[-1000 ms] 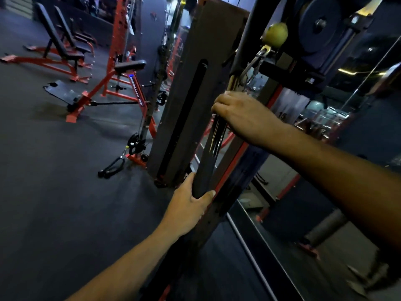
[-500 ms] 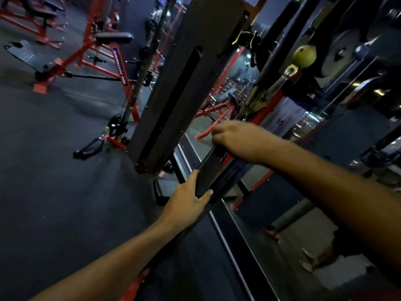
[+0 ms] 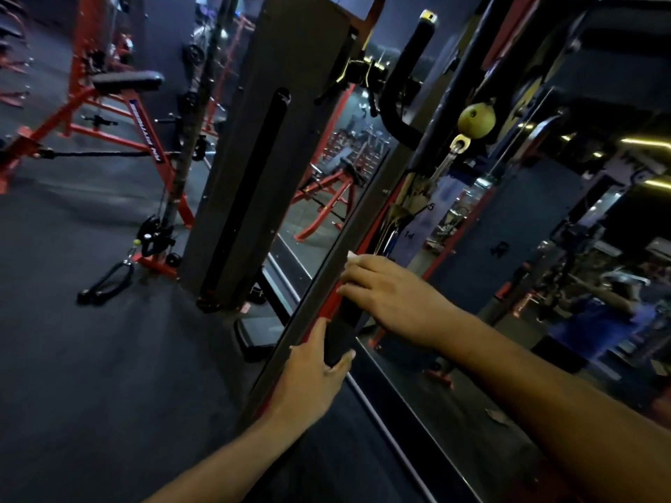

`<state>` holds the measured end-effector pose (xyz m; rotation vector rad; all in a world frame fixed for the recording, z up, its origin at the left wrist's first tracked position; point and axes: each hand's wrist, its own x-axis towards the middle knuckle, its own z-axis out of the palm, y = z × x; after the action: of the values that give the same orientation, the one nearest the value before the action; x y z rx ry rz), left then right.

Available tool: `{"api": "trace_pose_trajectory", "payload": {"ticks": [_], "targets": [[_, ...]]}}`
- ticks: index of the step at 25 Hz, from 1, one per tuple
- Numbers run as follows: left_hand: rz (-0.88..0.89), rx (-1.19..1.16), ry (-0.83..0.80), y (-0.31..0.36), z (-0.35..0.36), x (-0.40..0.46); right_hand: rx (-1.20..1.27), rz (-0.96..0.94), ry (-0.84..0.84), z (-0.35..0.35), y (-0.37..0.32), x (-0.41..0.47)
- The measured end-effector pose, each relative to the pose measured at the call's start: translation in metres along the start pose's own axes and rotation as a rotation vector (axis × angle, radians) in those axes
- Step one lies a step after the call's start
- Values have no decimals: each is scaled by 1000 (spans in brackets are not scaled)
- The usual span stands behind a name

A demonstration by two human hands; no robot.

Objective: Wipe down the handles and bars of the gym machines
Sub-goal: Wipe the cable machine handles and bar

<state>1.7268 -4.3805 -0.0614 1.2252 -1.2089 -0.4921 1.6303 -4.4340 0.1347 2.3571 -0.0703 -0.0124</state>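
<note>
A black bar handle [image 3: 339, 332] hangs slanted from a cable clip [image 3: 452, 154] under a yellow-green stopper ball [image 3: 476, 119], beside a red and grey machine post [image 3: 319, 285]. My left hand [image 3: 312, 375] grips the bar's lower end, thumb on the right side. Just above it, my right hand [image 3: 385, 288] lies over the bar with its fingers wrapped across it. A small white edge, perhaps a cloth [image 3: 351, 254], shows at the fingertips.
A tall grey weight-stack cover [image 3: 261, 157] stands just left of the bar. A black loop handle [image 3: 105, 281] lies on the dark floor by a red machine with a padded seat [image 3: 127, 80]. A curved black padded grip [image 3: 408, 78] hangs above. A wall mirror [image 3: 544, 321] is on the right.
My right hand has slid down the bar from near the cable clip to just above my left hand. My left hand keeps its hold on the lower end.
</note>
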Motion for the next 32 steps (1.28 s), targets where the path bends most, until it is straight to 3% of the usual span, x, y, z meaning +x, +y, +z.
{"api": "trace_pose_trajectory", "payload": {"ticks": [2, 6, 11, 12, 14, 16, 19, 21, 23, 25, 27, 30, 32], "targets": [[-14, -48, -9, -2, 9, -2, -53, 48, 59, -3, 15, -8], [-66, -89, -35, -6, 26, 0, 151, 455, 366, 7, 41, -14], [-80, -42, -64, -2, 35, 5, 494, 920, 708, 53, -36, 5], [-64, -144, -84, -3, 35, 7, 550, 985, 755, 58, -50, 8], [-224, -513, -188, -3, 34, 13, 641, 1068, 810, 67, -66, 12], [-350, -676, -272, -6, 33, 19, 730, 1114, 838, 69, -73, 18], [-90, -145, -322, -21, 32, 23, 771, 1126, 874, 70, -78, 23], [79, 15, -474, -23, 20, 29, 794, 1158, 863, 73, -78, 21], [177, 153, -756, -11, -7, 48, 833, 1191, 833, 77, -76, 14], [307, 450, -915, -2, -30, 76, 832, 1175, 815, 81, -71, 5], [441, 687, -724, 16, -57, 107, 833, 1143, 821, 85, -66, -2], [608, 691, -244, 66, -84, 159, 865, 1118, 839, 89, -62, -8], [778, 863, -6, 101, -91, 199, 927, 1091, 854, 91, -58, -11]]}}
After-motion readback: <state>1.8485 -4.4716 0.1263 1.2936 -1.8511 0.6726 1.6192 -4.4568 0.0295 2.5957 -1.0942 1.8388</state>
